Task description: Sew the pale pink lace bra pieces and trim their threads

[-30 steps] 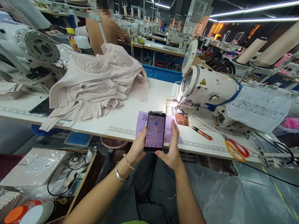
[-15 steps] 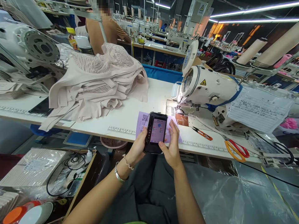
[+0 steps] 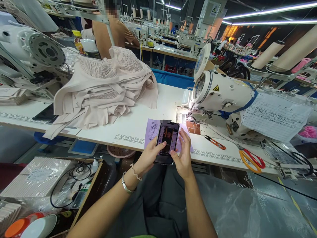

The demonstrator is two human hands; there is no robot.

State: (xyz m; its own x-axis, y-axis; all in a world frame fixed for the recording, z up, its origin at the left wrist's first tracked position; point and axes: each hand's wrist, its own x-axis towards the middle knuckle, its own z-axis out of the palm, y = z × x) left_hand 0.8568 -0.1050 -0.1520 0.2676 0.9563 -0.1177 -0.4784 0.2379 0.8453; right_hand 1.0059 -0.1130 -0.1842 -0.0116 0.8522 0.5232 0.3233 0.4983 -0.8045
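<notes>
A black phone (image 3: 167, 140) with a lit screen is held upright over the front edge of the white sewing table (image 3: 99, 134). My left hand (image 3: 148, 153) grips its left side, the thumb lying over the screen. At the phone's right side is my right hand (image 3: 183, 152), its thumb at the lower right edge of the screen and its fingers raised behind. Under and behind the phone lies a purple paper (image 3: 150, 127) with printed codes. The sewing machine (image 3: 220, 91) stands just beyond, its needle area lit.
Beige lace garments (image 3: 106, 89) are heaped at the left. Orange snips (image 3: 215, 142) and scissors (image 3: 251, 160) lie at the right front. Another machine (image 3: 32, 49) stands far left. A person (image 3: 109, 34) sits beyond the heap. Below left is a box of packed fabric (image 3: 37, 175).
My left thumb has moved from the phone's edge onto its screen. The display has switched from a light page to a dark picture. The phone has tilted slightly.
</notes>
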